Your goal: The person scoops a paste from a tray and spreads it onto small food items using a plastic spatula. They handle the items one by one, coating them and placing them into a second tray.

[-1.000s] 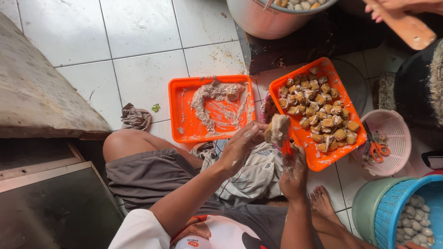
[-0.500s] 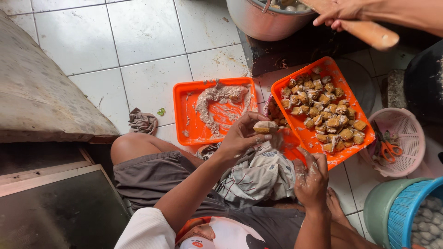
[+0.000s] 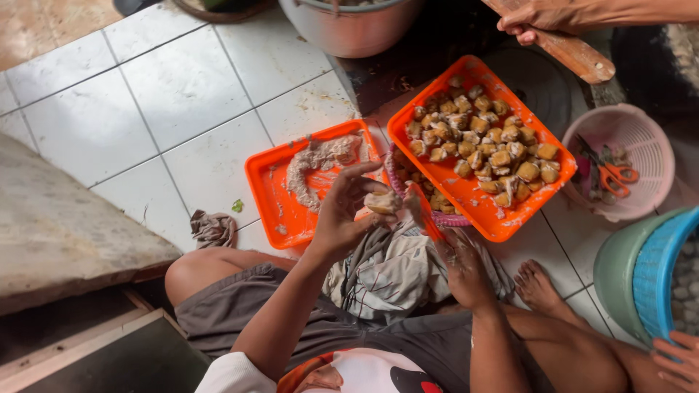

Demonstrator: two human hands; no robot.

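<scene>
L hand (image 3: 342, 215) now lower, nearer lap vs 0.5 s ago; fingers closed round tofu piece (image 3: 382, 201), above cloth (image 3: 397, 269). R hand (image 3: 459, 266) grips orange-handled tool (image 3: 424, 211), tip now brought up beside piece. Paste tray (image 3: 266, 189) just behind.

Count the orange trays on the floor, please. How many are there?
2. One orange tray holding pale paste lies beyond the left hand; the other tray, full of brown stuffed pieces, sits to its right, partly on a pink basket.
</scene>
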